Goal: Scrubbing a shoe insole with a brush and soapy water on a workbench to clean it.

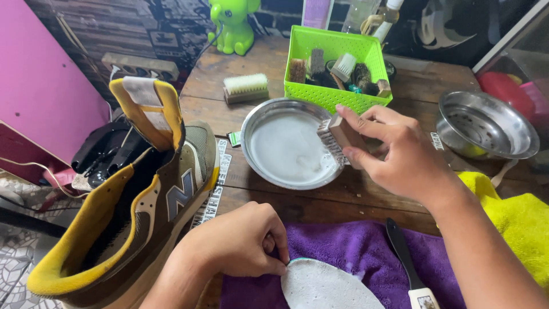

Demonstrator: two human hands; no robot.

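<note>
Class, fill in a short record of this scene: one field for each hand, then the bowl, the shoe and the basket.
Left hand: pinches edge of white insole on purple cloth
Right hand: holds brush at rim of metal bowl
Metal bowl: holds foamy water
Shoe: brown and yellow, left of bowl
Green basket: holds several brushes

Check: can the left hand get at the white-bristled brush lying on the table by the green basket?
Probably yes: left hand pins the insole, but bare table lies toward the brush; only the bowl sits beside that path.
</note>
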